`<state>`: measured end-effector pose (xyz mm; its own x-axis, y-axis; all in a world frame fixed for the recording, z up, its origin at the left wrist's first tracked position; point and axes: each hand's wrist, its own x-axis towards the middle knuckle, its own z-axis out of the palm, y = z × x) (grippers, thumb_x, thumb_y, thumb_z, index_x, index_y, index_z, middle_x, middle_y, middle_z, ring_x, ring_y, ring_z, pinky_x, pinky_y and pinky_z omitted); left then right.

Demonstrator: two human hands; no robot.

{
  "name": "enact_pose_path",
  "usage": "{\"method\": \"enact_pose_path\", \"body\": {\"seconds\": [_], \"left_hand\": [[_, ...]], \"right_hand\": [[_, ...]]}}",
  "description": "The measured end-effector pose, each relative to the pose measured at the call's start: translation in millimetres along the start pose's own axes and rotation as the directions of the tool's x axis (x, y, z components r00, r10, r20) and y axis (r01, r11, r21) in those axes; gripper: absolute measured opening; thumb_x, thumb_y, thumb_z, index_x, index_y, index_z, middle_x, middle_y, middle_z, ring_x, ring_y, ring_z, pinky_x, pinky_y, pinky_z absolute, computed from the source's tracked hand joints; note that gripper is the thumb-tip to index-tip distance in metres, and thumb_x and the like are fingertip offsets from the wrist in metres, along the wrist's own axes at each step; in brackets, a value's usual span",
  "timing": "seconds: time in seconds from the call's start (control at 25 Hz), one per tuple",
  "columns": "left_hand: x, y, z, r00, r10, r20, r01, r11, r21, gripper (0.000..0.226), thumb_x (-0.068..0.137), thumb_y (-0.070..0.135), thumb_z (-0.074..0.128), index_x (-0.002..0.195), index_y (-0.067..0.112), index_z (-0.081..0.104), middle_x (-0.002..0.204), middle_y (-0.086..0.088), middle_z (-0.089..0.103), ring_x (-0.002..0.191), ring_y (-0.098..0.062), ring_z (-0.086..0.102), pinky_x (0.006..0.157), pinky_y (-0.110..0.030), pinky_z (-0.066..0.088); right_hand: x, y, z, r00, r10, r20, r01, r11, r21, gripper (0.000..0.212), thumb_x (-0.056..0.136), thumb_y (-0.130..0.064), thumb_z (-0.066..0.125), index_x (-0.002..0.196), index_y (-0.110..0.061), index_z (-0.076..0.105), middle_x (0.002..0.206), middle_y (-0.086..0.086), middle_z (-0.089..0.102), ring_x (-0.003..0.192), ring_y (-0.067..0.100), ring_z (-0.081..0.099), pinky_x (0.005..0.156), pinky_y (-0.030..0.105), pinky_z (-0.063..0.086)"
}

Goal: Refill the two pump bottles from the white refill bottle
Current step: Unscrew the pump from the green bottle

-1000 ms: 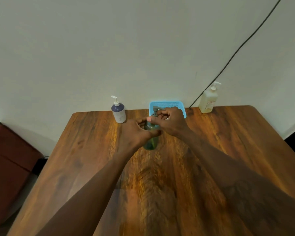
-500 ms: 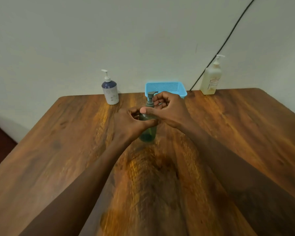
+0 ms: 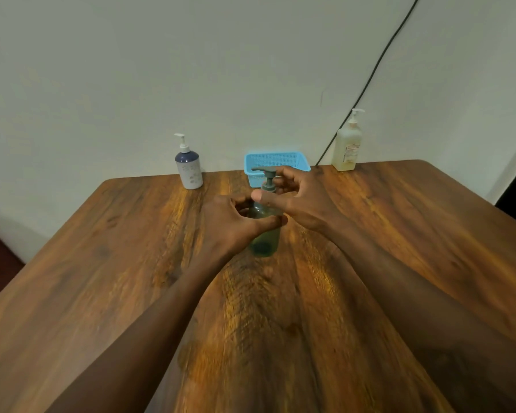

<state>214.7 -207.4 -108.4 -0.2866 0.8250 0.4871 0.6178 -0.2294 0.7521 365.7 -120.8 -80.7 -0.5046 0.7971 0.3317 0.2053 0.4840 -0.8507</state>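
Observation:
A green translucent pump bottle [image 3: 264, 239] stands upright near the middle of the wooden table [image 3: 102, 263]. My left hand [image 3: 230, 225] grips its body from the left. My right hand [image 3: 301, 201] curls round the grey pump collar and neck at the top, thumb across the front. A second pump bottle [image 3: 189, 168], white with a dark blue shoulder, stands at the back left. A pale cream bottle with a white pump [image 3: 347, 147] stands at the back right by the wall.
A light blue plastic basket [image 3: 292, 160] sits at the table's back edge, right behind the green bottle. A black cable [image 3: 370, 73] runs down the wall to the table. The table's edges fall away left and right.
The view has tilted so the table sits lower in frame. My right hand has turned on the pump top, and more of the grey pump head now shows above my fingers.

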Motion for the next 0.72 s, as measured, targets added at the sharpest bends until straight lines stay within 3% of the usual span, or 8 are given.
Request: {"method": "enact_pose_path", "body": {"seconds": [0.08,0.16,0.28,0.44,0.48,0.56,0.64,0.72], "left_hand": [[-4.7,3.7,-0.3,1.000,0.004,0.000,-0.004,1.000,0.012,0.040,0.069,0.038,0.093,0.102,0.022,0.077,0.082,0.023,0.069,0.073,0.018,0.065,0.060,-0.003,0.048],[-7.7,4.1,-3.8,1.000,0.020,0.006,-0.020,1.000,0.018,0.046,0.069,0.041,0.093,0.107,0.019,0.079,0.090,0.016,0.075,0.079,0.014,0.068,0.065,-0.006,0.052],[-12.0,0.5,-12.3,0.999,0.010,0.053,-0.009,1.000,-0.002,0.053,0.071,0.043,0.091,0.118,0.022,0.076,0.101,0.013,0.078,0.088,0.009,0.071,0.070,-0.009,0.055],[-18.5,-2.3,-19.1,0.998,-0.011,0.067,0.014,0.999,-0.035,0.057,0.072,0.042,0.091,0.123,0.022,0.074,0.108,0.012,0.078,0.094,0.005,0.072,0.079,-0.017,0.059],[-20.0,-1.4,-19.5,0.998,-0.009,0.068,0.011,0.999,-0.035,0.055,0.072,0.040,0.091,0.121,0.022,0.075,0.107,0.012,0.078,0.093,0.005,0.072,0.078,-0.017,0.059],[-22.3,1.5,-19.9,0.998,-0.006,0.060,0.008,0.999,-0.032,0.046,0.072,0.035,0.092,0.113,0.022,0.078,0.098,0.014,0.078,0.089,0.007,0.071,0.073,-0.011,0.055],[-24.1,4.6,-19.6,0.999,-0.015,0.046,0.016,0.999,-0.030,0.039,0.070,0.033,0.093,0.104,0.022,0.079,0.090,0.018,0.075,0.082,0.008,0.071,0.066,-0.008,0.052],[-24.8,6.6,-19.3,0.999,-0.001,0.053,0.001,1.000,-0.006,0.041,0.069,0.038,0.092,0.105,0.023,0.079,0.091,0.016,0.076,0.083,0.007,0.071,0.067,-0.008,0.052]], "right_hand": [[-5.1,-7.6,3.8,0.991,-0.026,-0.133,0.007,0.990,-0.140,0.053,0.065,-0.058,0.088,0.099,-0.022,0.067,0.094,-0.009,0.071,0.082,0.002,0.067,0.072,0.021,0.059],[-8.1,-11.5,5.9,0.986,-0.047,-0.160,0.026,0.991,-0.129,0.043,0.067,-0.052,0.090,0.088,-0.022,0.067,0.082,-0.010,0.068,0.068,0.000,0.061,0.063,0.019,0.054],[-10.3,-15.5,4.8,0.999,-0.034,-0.034,0.034,0.999,-0.017,0.032,0.080,-0.027,0.086,0.107,-0.022,0.071,0.102,-0.009,0.075,0.091,0.003,0.071,0.085,0.030,0.061],[-13.1,-20.3,1.0,0.985,-0.025,0.171,0.006,0.994,0.110,0.067,0.088,-0.003,0.074,0.146,-0.028,0.049,0.124,-0.001,0.070,0.116,0.008,0.066,0.095,0.030,0.058],[-13.8,-20.6,1.4,0.984,-0.027,0.175,0.012,0.996,0.085,0.073,0.086,-0.008,0.077,0.148,-0.030,0.045,0.126,-0.002,0.068,0.117,0.008,0.065,0.095,0.030,0.057],[-17.3,-23.4,5.6,0.997,-0.020,0.078,0.024,0.998,-0.051,0.080,0.078,-0.035,0.087,0.146,-0.030,0.045,0.123,-0.003,0.067,0.111,0.007,0.065,0.092,0.028,0.058],[-21.5,-28.1,10.5,0.998,-0.022,-0.065,0.011,0.986,-0.164,0.080,0.067,-0.057,0.088,0.132,-0.024,0.055,0.103,-0.004,0.070,0.091,0.007,0.068,0.077,0.025,0.060],[-22.0,-28.7,11.7,0.992,-0.048,-0.120,0.022,0.978,-0.208,0.072,0.065,-0.057,0.089,0.120,-0.020,0.061,0.088,-0.006,0.070,0.079,0.008,0.069,0.071,0.026,0.061]]}}
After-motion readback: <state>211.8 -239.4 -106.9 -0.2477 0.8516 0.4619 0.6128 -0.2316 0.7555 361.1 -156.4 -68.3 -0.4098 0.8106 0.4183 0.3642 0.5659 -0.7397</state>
